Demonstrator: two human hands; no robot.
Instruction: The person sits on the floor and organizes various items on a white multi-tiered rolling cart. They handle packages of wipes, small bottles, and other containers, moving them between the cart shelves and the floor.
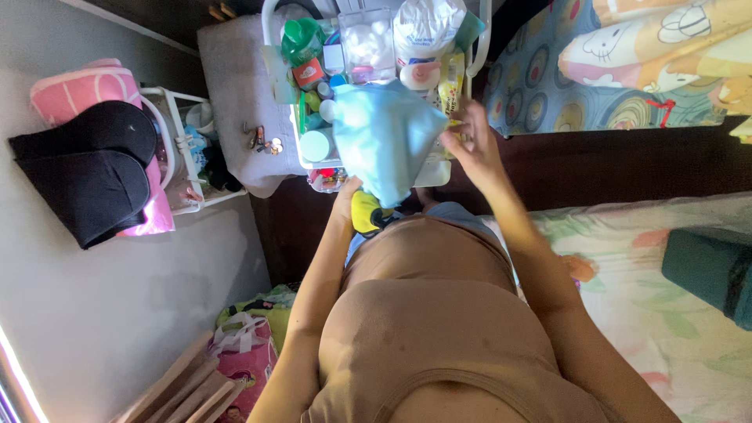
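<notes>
Light blue cloth (385,141): soft, crumpled, held up in the air between both hands, hanging in front of a white basket of toiletries. Lower corner points down, touching a yellow item whose kind is unclear.

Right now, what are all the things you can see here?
Cloth: one, light blue, held over the white basket.
Basket: one, white, full of baby-care items, top middle.
Cup: one, green, in basket.
Yellow item: one, by the left hand.
Caps: two, black, on left wall.
Bags: pink and green, floor, bottom left.
Bed sheet: one, floral, right.
Left hand: under cloth.
Right hand: gripping cloth's edge.
</notes>
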